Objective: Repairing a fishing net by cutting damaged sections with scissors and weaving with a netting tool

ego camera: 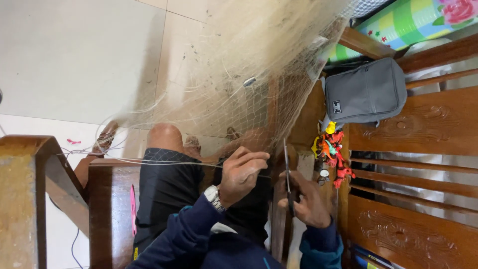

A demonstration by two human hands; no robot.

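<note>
Netting (pixel 234 65), pale and fine, drapes from the wooden furniture over the person's knees. Left hand (pixel 242 172) pinches a strand taut, fingers closed on it. Right hand (pixel 308 201) is clenched around scissors (pixel 287 169), blades up beside that strand. Risk: blades snagging neighbouring mesh, or nicking nearby fingers if tension slips.

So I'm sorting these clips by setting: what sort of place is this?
Probably a room in a home: a tiled floor, carved wooden furniture with a grey bag on it, and small plastic toys. The person mends a fishing net there.
</note>
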